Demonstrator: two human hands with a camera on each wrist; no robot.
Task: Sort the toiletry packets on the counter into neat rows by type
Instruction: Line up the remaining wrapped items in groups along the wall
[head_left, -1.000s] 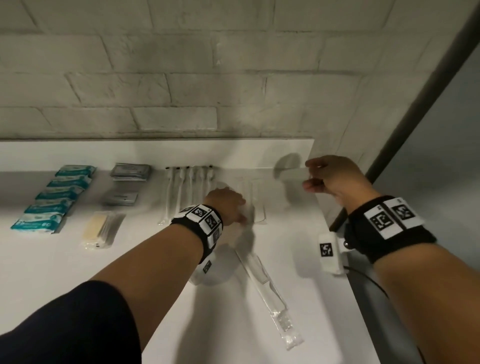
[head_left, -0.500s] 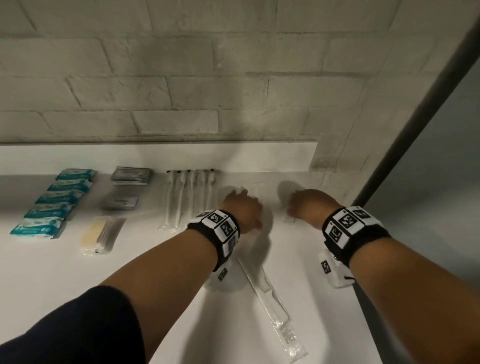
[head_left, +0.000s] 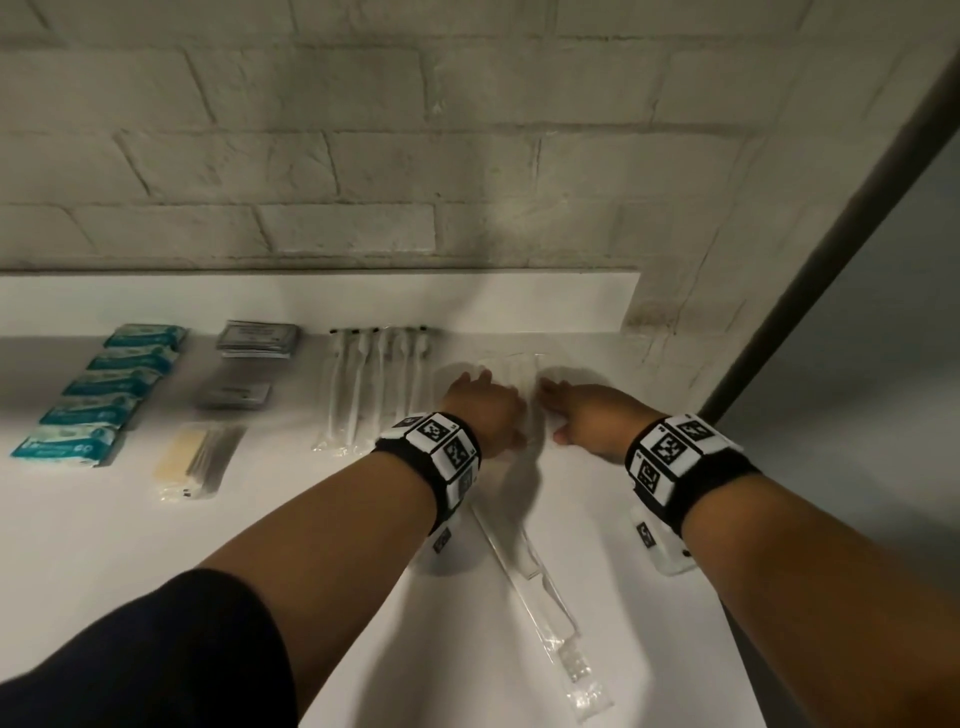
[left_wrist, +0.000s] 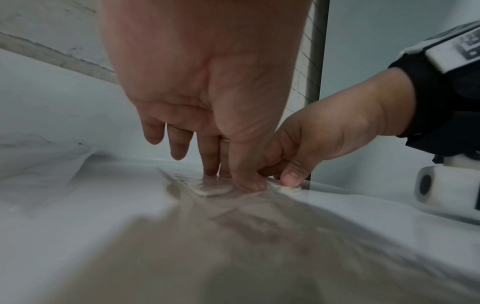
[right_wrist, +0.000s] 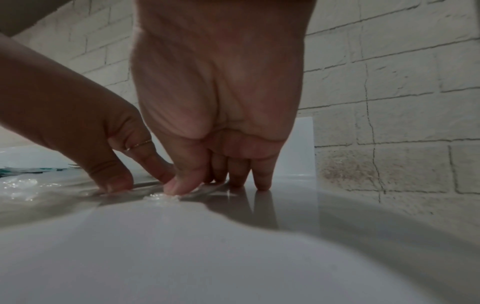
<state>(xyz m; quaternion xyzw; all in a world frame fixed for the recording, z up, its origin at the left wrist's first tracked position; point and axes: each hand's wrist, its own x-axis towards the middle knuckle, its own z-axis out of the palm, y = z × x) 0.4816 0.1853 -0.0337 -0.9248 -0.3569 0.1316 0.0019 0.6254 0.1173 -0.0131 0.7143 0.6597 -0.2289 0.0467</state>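
Note:
A row of clear packets lies at the back of the white counter, between my two hands. My left hand presses straight fingers and thumb down on these packets. My right hand is on the row's right side. Its thumb and bent index finger meet on the crimped end of a clear packet that lies flat on the counter. A long clear toothbrush packet lies loose and slanted behind my wrists.
Sorted rows fill the left: teal packets, grey sachets, white brushes in sleeves and a yellowish packet. A brick wall backs the counter. The counter's right edge runs just right of my right wrist.
My right hand came down from the air with a clear packet and laid it beside the row, then slid left. My left hand stayed on the row.

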